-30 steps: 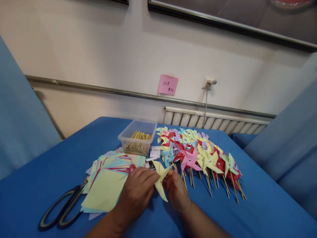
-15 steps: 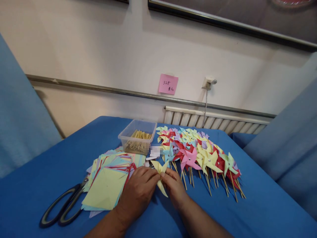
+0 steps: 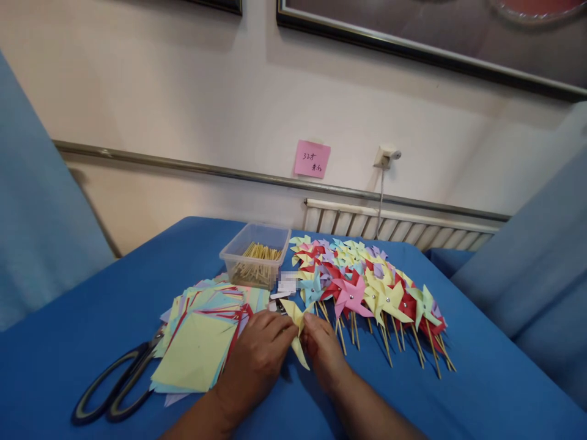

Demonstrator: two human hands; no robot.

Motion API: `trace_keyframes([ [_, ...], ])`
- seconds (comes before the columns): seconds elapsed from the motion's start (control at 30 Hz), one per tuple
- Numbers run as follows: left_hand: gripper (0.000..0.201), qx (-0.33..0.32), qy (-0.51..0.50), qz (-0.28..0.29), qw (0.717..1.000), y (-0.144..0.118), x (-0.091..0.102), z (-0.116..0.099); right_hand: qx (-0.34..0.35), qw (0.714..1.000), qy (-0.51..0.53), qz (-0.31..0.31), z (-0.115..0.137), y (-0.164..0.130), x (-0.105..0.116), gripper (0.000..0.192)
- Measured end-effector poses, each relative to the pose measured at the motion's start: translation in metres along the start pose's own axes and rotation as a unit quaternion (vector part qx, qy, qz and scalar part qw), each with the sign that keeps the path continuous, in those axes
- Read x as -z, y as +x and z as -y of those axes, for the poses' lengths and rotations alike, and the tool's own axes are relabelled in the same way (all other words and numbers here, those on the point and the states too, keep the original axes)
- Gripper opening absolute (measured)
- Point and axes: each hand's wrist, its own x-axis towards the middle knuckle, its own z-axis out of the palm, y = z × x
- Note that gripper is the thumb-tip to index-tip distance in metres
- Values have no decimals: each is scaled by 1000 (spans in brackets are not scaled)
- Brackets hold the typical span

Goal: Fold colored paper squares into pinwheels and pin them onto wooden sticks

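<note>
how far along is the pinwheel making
Done: many finished pinwheels on sticks lie in rows on the blue table. In hand: left hand and right hand pinch a yellow pinwheel. Left: a stack of paper squares and a box of sticks.

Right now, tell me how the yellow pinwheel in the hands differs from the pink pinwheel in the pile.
The yellow pinwheel is held between both hands, left hand and right hand; the pink pinwheel lies on the table. The pink one shows a stick and centre pin; the yellow one shows neither. Both are folded paper.

Cream wall (image 3: 183,91), rail (image 3: 183,164), radiator (image 3: 394,223), perhaps framed pictures (image 3: 413,43) above.
</note>
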Motion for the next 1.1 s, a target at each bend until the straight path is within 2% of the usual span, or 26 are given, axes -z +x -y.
trace_keyframes([
  [0.13, 16, -7, 10, 4, 1000, 1, 0, -2, -28, 999, 11, 11, 2, 0, -2, 28],
  [0.3, 18, -1, 11, 10, 1000, 0, -1, -2, -41, 997, 30, -53, -4, 0, -1, 27],
  [0.4, 18, 9, 6, 5, 1000, -1, -1, 2, -38, 997, 36, -61, -6, 0, -1, 28],
  [0.63, 17, 12, 6, -26, 1000, 0, 4, 6, -24, 995, 99, 0, 14, -8, -12, 10],
  [0.83, 18, 4, -2, -37, 999, 1, 6, 7, -45, 991, 128, -4, 19, -8, -12, 9],
  [1.1, 24, 7, -8, -26, 1000, 1, 9, 8, -77, 986, 147, 28, 12, -2, -7, 20],
])
